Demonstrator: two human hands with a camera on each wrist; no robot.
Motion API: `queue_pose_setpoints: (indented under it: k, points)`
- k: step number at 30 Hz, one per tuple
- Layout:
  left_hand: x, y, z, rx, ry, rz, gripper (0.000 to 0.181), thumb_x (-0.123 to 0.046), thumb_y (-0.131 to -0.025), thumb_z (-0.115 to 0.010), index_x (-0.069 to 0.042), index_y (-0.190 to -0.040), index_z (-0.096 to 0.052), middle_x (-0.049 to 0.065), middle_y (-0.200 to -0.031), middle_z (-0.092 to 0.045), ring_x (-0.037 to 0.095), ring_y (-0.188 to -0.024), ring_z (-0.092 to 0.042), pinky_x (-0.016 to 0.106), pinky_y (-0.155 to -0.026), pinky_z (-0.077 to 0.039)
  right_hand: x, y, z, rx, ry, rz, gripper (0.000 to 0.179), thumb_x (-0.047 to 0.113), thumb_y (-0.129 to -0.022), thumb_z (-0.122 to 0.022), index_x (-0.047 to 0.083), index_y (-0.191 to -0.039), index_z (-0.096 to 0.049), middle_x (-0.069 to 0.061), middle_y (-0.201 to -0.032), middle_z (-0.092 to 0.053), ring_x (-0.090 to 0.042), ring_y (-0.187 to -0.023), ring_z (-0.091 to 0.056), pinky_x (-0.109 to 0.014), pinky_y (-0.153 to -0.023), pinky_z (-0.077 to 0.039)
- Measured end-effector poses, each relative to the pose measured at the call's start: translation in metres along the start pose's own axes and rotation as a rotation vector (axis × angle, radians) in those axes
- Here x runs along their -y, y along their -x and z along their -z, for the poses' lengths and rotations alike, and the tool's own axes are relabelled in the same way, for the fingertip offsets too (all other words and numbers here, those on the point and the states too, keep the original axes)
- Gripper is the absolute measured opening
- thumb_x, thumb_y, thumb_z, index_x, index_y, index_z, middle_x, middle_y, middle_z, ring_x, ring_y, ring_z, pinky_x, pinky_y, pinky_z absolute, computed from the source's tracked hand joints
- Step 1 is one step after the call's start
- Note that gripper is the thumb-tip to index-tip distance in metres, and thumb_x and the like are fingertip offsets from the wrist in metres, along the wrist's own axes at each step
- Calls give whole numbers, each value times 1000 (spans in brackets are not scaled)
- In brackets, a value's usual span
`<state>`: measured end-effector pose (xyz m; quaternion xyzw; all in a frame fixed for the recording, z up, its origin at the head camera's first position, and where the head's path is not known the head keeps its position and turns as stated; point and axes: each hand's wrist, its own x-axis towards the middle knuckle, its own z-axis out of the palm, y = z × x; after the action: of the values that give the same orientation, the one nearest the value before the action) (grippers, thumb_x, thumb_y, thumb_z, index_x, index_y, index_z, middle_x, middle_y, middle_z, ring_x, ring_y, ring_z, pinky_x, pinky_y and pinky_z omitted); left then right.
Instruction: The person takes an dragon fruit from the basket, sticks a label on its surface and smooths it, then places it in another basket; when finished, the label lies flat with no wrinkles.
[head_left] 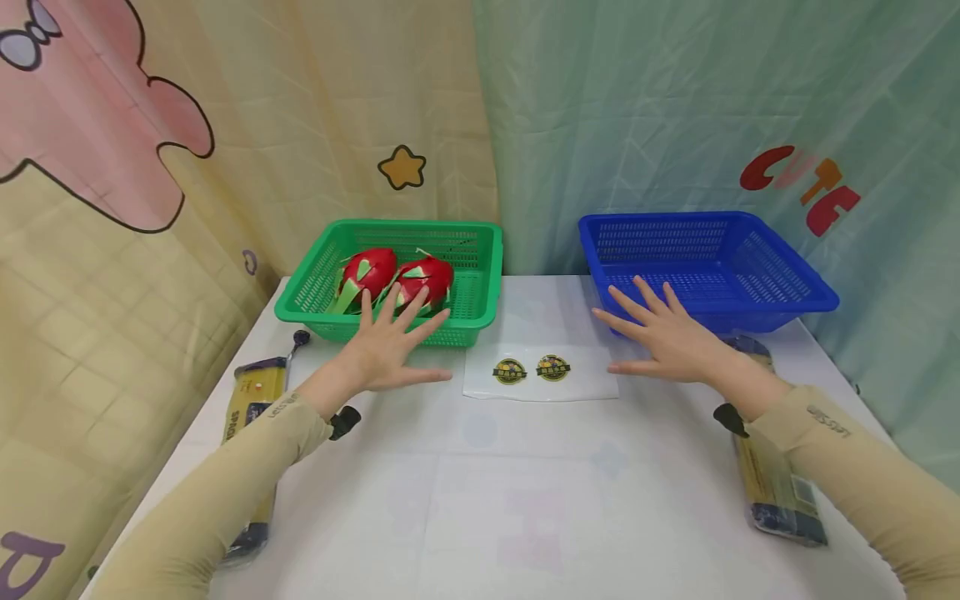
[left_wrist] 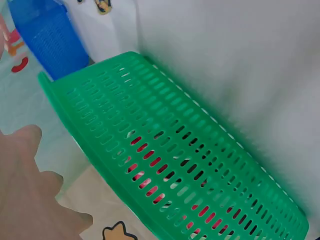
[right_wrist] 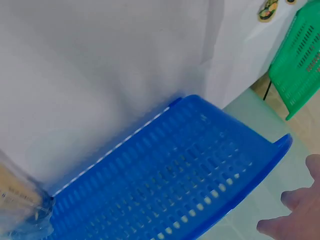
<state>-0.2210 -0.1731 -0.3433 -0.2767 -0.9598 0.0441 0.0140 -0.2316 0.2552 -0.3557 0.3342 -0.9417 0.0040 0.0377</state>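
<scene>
Fingers spread wide, my left hand hovers at the front of a green basket and holds nothing. Two red dragon fruits with pale green scales lie in that basket, partly behind my fingertips. My right hand, also spread and holding nothing, is over the front left of a blue basket, whose inside shows no contents. Between the hands a white sheet or bag with two round stickers lies flat on the table. The left wrist view shows red through the slots of the green basket.
A gold and navy package lies under my left forearm, and a similar package under my right. Near the left one is a small dark round-ended item. Printed curtains hang behind the white table.
</scene>
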Motion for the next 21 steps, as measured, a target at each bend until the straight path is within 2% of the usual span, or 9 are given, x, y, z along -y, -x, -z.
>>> queue_pose_setpoints:
  k: [4,9,14,16,18,21]
  points:
    - [0,-4,0,-31,65,28,91,-79,-79,-37,-31,-151,-11,12,-157,3,46,-138,8,70,-99,11,6,-9,-1,-50,-14,27,79,60,-84,-57,23,-148,-30,-13,-156,-10,-42,-140,4,-58,-109,-1]
    - [0,-7,-1,-88,186,73,88,-74,-83,-40,-28,-152,-12,13,-156,2,43,-138,13,70,-99,11,20,-25,1,-171,-43,42,70,51,-88,-58,19,-146,-35,-16,-153,-20,-39,-140,-7,-56,-108,-19]
    - [-1,-7,-4,-194,379,145,85,-71,-85,-38,-27,-152,-9,7,-157,8,39,-138,16,68,-100,11,38,-46,5,-331,-194,43,61,38,-90,-62,12,-142,-42,-17,-147,-34,-35,-137,-25,-55,-103,-29]
    - [-3,-7,-7,-278,464,175,82,-69,-87,-38,-25,-152,-12,5,-157,6,37,-140,14,66,-102,11,47,-55,4,-386,-295,31,58,35,-91,-62,10,-140,-44,-15,-144,-39,-34,-132,-36,-52,-101,-34]
    - [-5,-7,-11,-400,533,202,78,-64,-89,-41,-22,-151,-18,5,-157,-1,35,-141,7,65,-104,6,56,-65,3,-424,-420,9,55,32,-91,-62,10,-138,-46,-12,-141,-44,-31,-124,-45,-49,-97,-39]
    - [-9,-9,-20,-648,621,251,67,-52,-92,-48,-13,-145,-35,12,-149,-29,32,-138,-20,57,-108,-14,67,-82,0,-470,-641,-8,50,24,-91,-63,8,-136,-47,-10,-135,-50,-28,-115,-52,-44,-91,-45]
